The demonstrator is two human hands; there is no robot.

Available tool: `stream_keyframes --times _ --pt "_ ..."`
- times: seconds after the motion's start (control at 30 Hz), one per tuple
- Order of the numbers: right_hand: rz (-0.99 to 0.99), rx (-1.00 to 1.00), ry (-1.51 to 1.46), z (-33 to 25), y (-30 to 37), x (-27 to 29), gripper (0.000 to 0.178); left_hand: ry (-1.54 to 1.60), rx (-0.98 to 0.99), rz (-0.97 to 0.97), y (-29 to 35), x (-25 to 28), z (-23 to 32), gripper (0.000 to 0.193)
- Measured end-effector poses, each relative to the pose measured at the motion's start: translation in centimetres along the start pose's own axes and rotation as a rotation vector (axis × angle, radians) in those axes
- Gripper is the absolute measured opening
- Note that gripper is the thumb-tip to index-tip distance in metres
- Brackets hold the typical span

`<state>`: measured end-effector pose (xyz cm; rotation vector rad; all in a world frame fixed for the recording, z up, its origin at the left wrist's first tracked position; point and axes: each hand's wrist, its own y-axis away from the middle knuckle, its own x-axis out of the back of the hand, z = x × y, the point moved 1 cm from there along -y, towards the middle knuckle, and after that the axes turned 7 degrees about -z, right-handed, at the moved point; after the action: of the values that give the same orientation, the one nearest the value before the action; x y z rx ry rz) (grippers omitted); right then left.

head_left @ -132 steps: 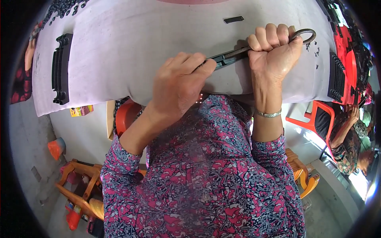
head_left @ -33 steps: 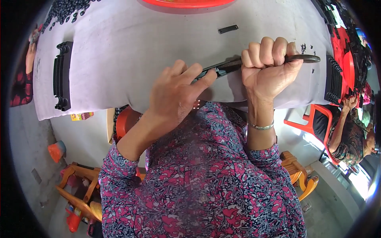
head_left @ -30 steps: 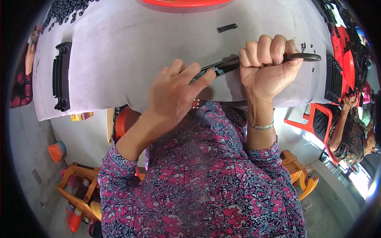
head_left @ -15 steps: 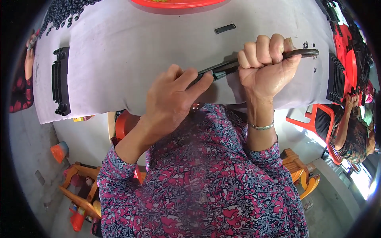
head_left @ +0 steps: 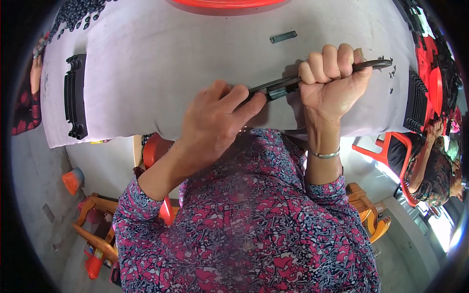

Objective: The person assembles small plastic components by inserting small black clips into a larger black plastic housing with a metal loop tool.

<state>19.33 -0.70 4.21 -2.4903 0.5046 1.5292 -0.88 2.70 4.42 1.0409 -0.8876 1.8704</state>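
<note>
My right hand (head_left: 334, 80) is closed in a fist round a dark metal hand tool (head_left: 373, 64), whose rounded handle end sticks out past the thumb. It resembles scissors, but its kind is not certain. The tool's long, narrow part slants down-left toward my left hand (head_left: 215, 119). Between the hands, a black plastic strip (head_left: 281, 93) lies along the tool's underside. My left fingers and thumb pinch its left end, largely hidden behind them. Both hands are held above the near edge of the white-covered table (head_left: 146, 73). A small flat black piece (head_left: 283, 37) lies beyond the right hand.
Ridged black parts (head_left: 75, 96) stand at the table's left, with a similar stack (head_left: 415, 102) at the right. Small black scraps (head_left: 391, 73) lie by the tool's handle. Dark beads (head_left: 80, 14) and a red tray (head_left: 229, 6) are at the back. Another person (head_left: 430, 171) sits at right.
Both hands, with the tool and strip, have shifted slightly to the right. The view has moved a little, and less of the red tray shows. The grips look the same.
</note>
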Motion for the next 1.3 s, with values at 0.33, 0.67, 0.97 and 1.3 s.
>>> stream_keyframes --times 0.33,0.67,0.97,1.3 --pt "0.059 0.054 0.198 0.0 -0.2 -0.5 0.043 0.012 -0.005 0.0 0.6 -0.3 -0.4 0.046" --pt "0.111 0.052 0.21 0.4 -0.6 -0.9 0.041 0.063 0.024 -0.076 -0.1 -0.1 -0.4 0.033" --pt "0.096 0.043 0.177 0.1 -0.5 -1.0 0.039 0.428 0.112 -0.034 -0.7 1.4 -0.9 0.033" --pt "0.032 0.015 0.172 0.8 -0.5 -1.1 0.042 0.405 0.25 -0.072 -2.3 0.8 -1.5 0.014"
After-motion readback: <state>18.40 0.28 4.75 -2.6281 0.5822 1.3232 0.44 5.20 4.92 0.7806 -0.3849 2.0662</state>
